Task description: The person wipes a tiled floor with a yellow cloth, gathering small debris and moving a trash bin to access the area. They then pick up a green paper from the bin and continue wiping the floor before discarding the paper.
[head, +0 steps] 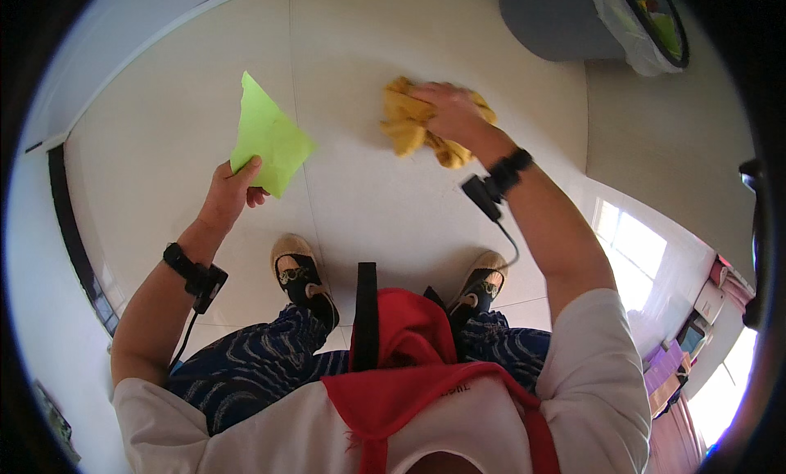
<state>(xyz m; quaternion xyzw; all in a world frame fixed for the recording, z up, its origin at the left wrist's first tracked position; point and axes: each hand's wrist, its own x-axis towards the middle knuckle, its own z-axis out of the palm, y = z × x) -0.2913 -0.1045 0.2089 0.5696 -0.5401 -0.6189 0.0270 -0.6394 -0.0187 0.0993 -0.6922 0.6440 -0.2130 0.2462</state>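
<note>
Pinched between the thumb and fingers of my left hand [236,182] is a bright green sheet of paper [267,136] with an angular, torn-looking outline. My right hand [451,112] grips a bunched yellow cloth [405,118] from above, and the cloth appears to rest on the pale tiled floor [381,216]. Faint small specks show on the floor just below the cloth. The palm side of my right hand is hidden. Both wrists wear black straps with small devices and cables.
At the upper right stands a grey bin [552,23] with a plastic liner [626,44] and green scraps inside. My shoes [301,271] are planted on the floor under me. A white wall [61,247] runs along the left. Pink and purple items [666,369] are at the lower right.
</note>
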